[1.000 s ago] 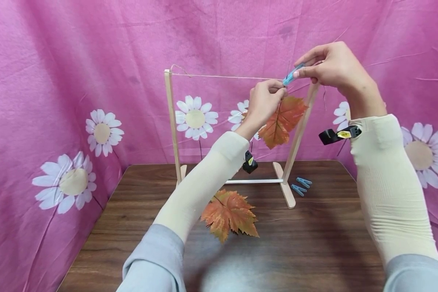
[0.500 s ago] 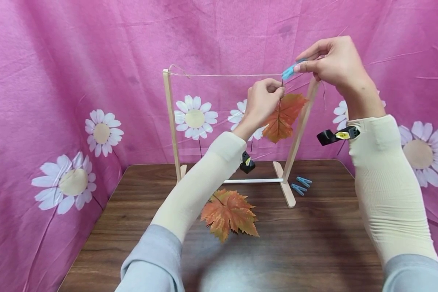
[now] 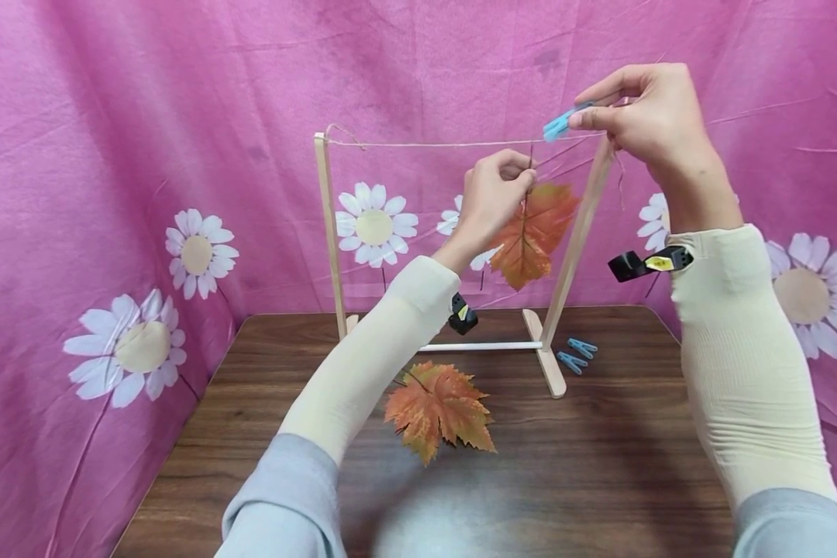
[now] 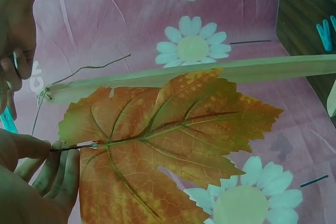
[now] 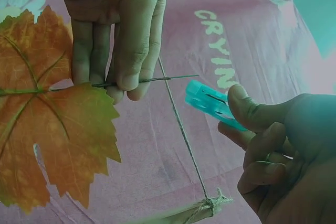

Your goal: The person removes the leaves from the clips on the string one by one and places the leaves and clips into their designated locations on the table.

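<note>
My left hand (image 3: 497, 190) pinches the thin stem of an orange autumn leaf (image 3: 533, 236), which hangs below the fingers. In the right wrist view the stem (image 5: 184, 76) crosses the string (image 5: 181, 121), its tip sticking out past it. A blue clothespin (image 3: 559, 124) is held between the thumb and fingers of my right hand (image 3: 652, 116). Its nose end sits near the string and just right of the stem, apart from the stem in the right wrist view. The string (image 3: 425, 145) runs between the tops of two wooden posts.
A second orange leaf (image 3: 439, 411) lies on the wooden table (image 3: 600, 465) in front of the frame. Two blue clothespins (image 3: 576, 356) lie beside the frame's right foot (image 3: 545, 364). A white bar (image 3: 488, 346) joins the posts low down. Pink cloth with daisies hangs behind.
The right hand has lifted and shifted right with the clothespin, away from the left fingers. My left hand has moved slightly left with the leaf, and more stem now shows above its fingers.
</note>
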The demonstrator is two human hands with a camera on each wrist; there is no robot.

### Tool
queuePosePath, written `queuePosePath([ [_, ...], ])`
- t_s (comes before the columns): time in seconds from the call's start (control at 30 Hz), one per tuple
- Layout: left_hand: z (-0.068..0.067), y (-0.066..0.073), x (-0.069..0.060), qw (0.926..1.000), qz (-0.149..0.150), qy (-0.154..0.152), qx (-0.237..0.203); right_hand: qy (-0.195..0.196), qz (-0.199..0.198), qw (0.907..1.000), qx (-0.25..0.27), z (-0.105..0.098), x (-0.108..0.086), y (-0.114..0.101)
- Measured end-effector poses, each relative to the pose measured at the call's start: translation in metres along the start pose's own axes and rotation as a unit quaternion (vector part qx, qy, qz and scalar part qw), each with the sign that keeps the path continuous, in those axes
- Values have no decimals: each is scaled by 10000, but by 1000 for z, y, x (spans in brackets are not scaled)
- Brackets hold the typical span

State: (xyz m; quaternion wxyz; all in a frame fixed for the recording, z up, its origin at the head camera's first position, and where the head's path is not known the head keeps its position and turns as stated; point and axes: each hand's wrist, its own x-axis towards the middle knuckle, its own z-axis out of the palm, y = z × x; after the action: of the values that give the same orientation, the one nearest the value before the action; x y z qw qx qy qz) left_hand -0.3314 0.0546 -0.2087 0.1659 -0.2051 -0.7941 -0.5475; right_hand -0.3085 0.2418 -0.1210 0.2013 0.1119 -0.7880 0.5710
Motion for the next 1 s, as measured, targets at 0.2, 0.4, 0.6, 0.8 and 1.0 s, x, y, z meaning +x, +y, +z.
queuePosePath([
  [0.2, -9, -2, -2, 9999, 50, 59, -86, -105, 195, 9996, 184, 0, -5, 4],
  [0.4, -20, -5, -7, 9989, 43, 97, -452, -359, 108, 9991, 181, 2, -11, 12],
  [0.6, -30, -9, -15, 9966, 29, 141, -814, -506, 59, 9986, -158, 7, -18, 16],
  [0.8, -38, -16, -23, 9948, 47, 206, -998, -579, -7, 9981, -230, 9, -23, 20],
  [1.0, -44, -23, -35, 9952, 27, 92, -970, -678, -140, 9968, -390, 12, -30, 28],
])
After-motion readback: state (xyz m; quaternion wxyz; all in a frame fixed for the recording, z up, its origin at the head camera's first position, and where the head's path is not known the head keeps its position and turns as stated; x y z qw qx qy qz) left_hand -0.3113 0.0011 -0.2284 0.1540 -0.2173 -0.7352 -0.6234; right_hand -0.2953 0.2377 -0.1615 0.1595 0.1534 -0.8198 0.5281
